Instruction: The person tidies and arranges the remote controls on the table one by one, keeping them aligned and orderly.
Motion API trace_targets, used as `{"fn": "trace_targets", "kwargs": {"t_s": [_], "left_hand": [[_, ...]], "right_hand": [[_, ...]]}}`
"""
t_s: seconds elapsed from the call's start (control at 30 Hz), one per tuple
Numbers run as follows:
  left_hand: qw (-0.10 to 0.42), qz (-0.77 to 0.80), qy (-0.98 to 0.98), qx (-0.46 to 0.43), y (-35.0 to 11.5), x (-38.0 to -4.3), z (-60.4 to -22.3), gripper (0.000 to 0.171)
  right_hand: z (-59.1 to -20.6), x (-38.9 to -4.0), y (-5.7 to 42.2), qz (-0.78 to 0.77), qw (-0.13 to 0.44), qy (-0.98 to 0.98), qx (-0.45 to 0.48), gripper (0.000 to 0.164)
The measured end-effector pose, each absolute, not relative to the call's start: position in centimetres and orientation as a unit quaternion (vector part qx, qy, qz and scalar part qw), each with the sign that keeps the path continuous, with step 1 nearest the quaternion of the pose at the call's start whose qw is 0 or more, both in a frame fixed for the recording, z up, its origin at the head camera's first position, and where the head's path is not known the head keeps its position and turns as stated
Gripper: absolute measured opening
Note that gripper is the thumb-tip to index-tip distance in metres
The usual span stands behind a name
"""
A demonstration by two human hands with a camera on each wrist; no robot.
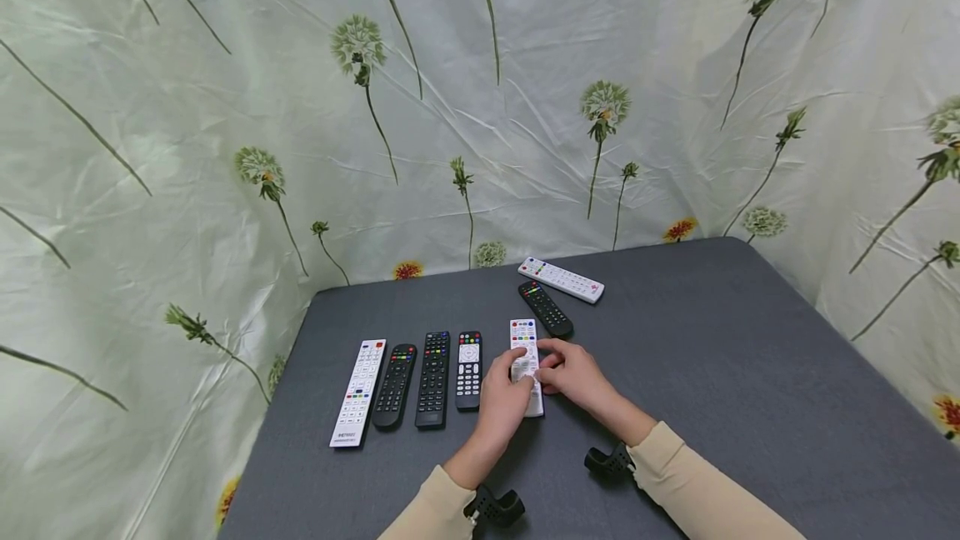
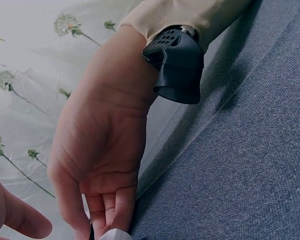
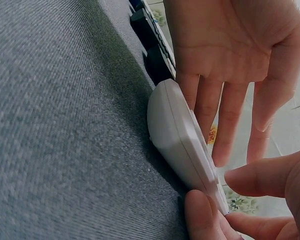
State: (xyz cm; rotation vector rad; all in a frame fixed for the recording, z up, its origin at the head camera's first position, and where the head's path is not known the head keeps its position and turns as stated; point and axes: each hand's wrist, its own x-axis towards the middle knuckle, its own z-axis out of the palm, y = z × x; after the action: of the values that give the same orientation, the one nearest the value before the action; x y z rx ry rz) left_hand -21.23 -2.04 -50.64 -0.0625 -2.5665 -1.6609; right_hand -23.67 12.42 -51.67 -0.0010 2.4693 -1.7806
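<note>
In the head view, a white remote control with coloured buttons lies on the dark grey table, with a hand at either side. My left hand reaches over its lower left part, covering some of its keys. Seen from the right wrist, the left hand has its fingers straight, close over the white remote. My right hand is at the remote's right edge. Its fingertips touch the remote's side while the thumb hovers by the top face. From the left wrist, the remote's end shows beneath the right hand.
Left of the hands stand, in a row, a long white remote, two black remotes and a dark grey remote. Behind the right hand lie a small black remote and another white remote. A flowered curtain hangs behind the table.
</note>
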Motion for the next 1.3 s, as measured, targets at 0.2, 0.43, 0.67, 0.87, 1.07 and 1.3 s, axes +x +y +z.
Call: {"fn": "trace_targets", "kwargs": {"t_s": [0.2,0.43,0.67,0.87,1.07,1.3], "left_hand": [[0.052,-0.539,-0.840,-0.027,-2.17,-21.45,-50.40,0.046],[0.039,-0.546,-0.836,-0.021,-2.42,-21.51,-50.16,0.046],[0.035,-0.552,-0.833,-0.020,-2.52,-21.60,-50.07,0.047],[0.033,-0.551,-0.834,-0.015,-2.61,-21.69,-50.13,0.047],[0.023,-0.555,-0.831,-0.012,-2.76,-21.65,-50.09,0.049],[0.020,-0.550,-0.835,-0.004,-2.89,-21.71,-50.17,0.051]], "right_hand": [[-51.36,-23.69,12.64,-0.578,0.062,0.813,-0.003,0.052],[-51.27,-23.66,12.50,-0.584,0.080,0.808,-0.014,0.053],[-51.10,-23.76,12.35,-0.580,0.078,0.811,-0.014,0.053],[-50.92,-23.67,12.22,-0.581,0.082,0.810,-0.022,0.052],[-50.92,-23.70,11.99,-0.581,0.083,0.809,-0.024,0.052],[-50.95,-23.85,11.68,-0.584,0.082,0.807,-0.020,0.052]]}}
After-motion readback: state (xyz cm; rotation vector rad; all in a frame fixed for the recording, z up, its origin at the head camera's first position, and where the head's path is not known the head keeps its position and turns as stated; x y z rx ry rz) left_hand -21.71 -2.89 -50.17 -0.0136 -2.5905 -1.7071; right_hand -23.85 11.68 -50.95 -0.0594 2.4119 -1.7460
